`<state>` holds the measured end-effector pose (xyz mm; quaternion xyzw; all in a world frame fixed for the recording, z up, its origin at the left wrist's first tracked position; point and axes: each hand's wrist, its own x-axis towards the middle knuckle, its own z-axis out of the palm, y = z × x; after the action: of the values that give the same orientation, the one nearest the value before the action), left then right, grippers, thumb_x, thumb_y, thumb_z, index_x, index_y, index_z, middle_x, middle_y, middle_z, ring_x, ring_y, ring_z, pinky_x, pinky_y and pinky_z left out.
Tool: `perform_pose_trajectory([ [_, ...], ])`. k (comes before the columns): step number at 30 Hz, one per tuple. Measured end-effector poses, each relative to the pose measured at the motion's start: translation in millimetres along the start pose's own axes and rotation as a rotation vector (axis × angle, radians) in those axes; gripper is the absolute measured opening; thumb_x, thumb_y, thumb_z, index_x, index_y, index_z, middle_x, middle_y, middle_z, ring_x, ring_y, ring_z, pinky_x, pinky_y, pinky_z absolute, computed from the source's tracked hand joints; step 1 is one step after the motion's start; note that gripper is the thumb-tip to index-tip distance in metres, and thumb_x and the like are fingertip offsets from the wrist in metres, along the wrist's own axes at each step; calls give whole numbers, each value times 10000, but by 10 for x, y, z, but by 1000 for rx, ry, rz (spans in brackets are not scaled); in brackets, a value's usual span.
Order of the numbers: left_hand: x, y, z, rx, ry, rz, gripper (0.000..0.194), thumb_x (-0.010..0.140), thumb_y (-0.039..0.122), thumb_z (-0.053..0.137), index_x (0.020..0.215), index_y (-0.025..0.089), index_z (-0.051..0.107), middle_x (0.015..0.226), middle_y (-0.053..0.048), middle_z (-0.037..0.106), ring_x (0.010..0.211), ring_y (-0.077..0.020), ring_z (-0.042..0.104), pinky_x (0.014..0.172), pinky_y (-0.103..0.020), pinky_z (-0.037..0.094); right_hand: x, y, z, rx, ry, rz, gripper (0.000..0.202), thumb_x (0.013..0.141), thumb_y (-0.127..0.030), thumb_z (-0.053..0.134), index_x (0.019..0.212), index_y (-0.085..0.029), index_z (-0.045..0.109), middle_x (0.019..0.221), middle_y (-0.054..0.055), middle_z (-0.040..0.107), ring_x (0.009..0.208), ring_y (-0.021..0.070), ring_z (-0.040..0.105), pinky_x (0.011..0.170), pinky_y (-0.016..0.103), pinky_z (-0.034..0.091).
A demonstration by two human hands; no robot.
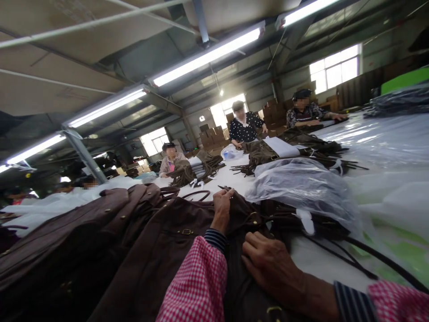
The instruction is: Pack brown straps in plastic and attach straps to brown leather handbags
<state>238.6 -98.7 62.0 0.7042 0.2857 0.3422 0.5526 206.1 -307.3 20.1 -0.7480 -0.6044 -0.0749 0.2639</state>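
Note:
A dark brown leather-look bag (187,250) lies right in front of me, with small brass-coloured buckles and studs. At its far edge, my left hand (222,205) is closed, pinching the brown material between thumb and fingers. Lower and to the right, my right hand (268,259) rests on the same bag with its fingers curled into the material; the fingertips are partly hidden. Thin dark straps (362,257) trail from the bag's right side, next to a white tag (305,222).
More brown bags (73,223) are heaped to my left. Ahead, a clear plastic-wrapped bundle (298,188) and stacked olive-brown bags (258,154) lie on the white table (231,172). Several people work across the table, one in a dotted top (250,127). Plastic sheeting (385,188) covers the right.

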Motion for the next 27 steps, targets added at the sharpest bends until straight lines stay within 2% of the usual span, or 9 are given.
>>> perform_pose_trajectory([
  [4, -110, 209, -147, -366, -74, 50, 414, 620, 420, 782, 917, 168, 640, 863, -72, 745, 757, -197, 689, 726, -317, 546, -40, -28, -83, -14, 128, -193, 200, 970, -129, 485, 857, -208, 630, 997, 71, 676, 933, 244, 630, 761, 362, 508],
  [7, -169, 312, -208, -534, -116, 61, 547, 560, 337, 836, 1025, 183, 592, 873, -82, 758, 804, -230, 723, 741, -336, 566, 94, 8, -321, 115, 228, -222, 226, 1017, -176, 453, 886, -222, 632, 1023, 75, 681, 938, 205, 639, 795, 326, 515],
  [11, -162, 311, -199, -624, -143, 56, 508, 605, 382, 860, 988, 167, 605, 801, -49, 730, 705, -196, 698, 681, -304, 553, 717, 164, -710, 219, 356, -71, 165, 1001, -263, 501, 931, -231, 647, 1012, 62, 673, 881, 191, 636, 808, 320, 492],
  [14, -113, 301, -208, -628, -151, 72, 491, 639, 443, 870, 974, 157, 653, 800, -23, 712, 657, -143, 653, 642, -251, 522, 1329, 318, -846, 161, 328, 44, 174, 887, -182, 563, 1009, -211, 684, 1047, 54, 695, 799, 177, 631, 778, 315, 464],
  [16, -75, 301, -245, -611, -152, 73, 481, 687, 512, 840, 966, 157, 672, 795, -20, 705, 643, -132, 636, 622, -241, 512, 1629, 407, -835, 156, 198, 66, 265, 819, -143, 590, 1051, -203, 703, 1050, 55, 722, 802, 178, 642, 758, 300, 453],
  [18, -40, 293, -291, -585, -140, 66, 479, 728, 566, 802, 943, 156, 677, 767, -20, 692, 624, -130, 622, 594, -237, 503, 1780, 471, -771, 172, 114, 74, 339, 769, -125, 617, 1087, -203, 703, 1013, 46, 744, 813, 181, 650, 738, 282, 446],
  [22, 14, 249, -334, -524, -112, 51, 443, 738, 551, 800, 879, 149, 679, 739, -26, 678, 625, -139, 616, 569, -237, 503, 1759, 577, -612, 195, 203, 123, 274, 780, -181, 653, 1051, -193, 683, 948, 28, 749, 716, 156, 624, 672, 264, 432],
  [24, 35, 232, -322, -497, -105, 47, 414, 745, 530, 795, 852, 148, 680, 735, -28, 676, 632, -141, 615, 568, -239, 510, 1725, 648, -549, 292, 182, 138, 195, 791, -179, 642, 984, -176, 669, 908, 29, 740, 679, 144, 623, 640, 252, 435],
  [27, 81, 234, -293, -458, -87, 44, 379, 765, 510, 781, 820, 150, 675, 698, -17, 657, 599, -128, 589, 545, -227, 495, 1743, 741, -489, 422, 156, 153, 230, 776, -122, 624, 1003, -156, 628, 847, 23, 717, 684, 142, 643, 634, 233, 449],
])
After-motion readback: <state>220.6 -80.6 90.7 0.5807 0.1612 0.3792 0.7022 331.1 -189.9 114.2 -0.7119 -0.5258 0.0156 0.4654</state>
